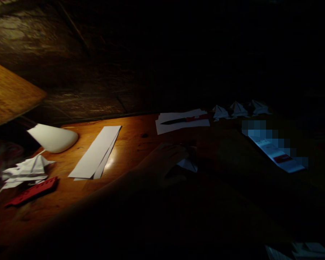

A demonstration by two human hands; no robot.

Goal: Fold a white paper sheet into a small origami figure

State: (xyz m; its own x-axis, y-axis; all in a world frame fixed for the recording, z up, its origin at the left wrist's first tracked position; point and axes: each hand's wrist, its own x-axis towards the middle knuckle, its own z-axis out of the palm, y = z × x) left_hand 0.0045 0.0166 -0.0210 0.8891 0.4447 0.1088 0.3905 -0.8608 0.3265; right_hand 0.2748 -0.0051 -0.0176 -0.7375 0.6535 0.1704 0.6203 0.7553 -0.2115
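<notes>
My left hand (pixel 169 160) reaches in from the lower left over a wooden table, mostly in shadow. Its fingers curve around a small piece of folded white paper (pixel 189 165), whose pale lower part shows past the fingertips. The thumb lies lower, near the paper's front side. How firmly the fingers press is hard to see in the dark. I cannot make out my right hand anywhere. Behind the left hand, a knife (pixel 185 120) with a dark blade and red handle rests on a few white paper sheets (pixel 162 128).
White paper strips (pixel 97 153) lie left of centre. Further left are a lamp base (pixel 55 139), its shade (pixel 11 95), crumpled folded paper (pixel 27 171) and a red comb-like object (pixel 34 191). Folded paper figures (pixel 238 109) stand at the back right; a lit phone (pixel 276 153) lies right.
</notes>
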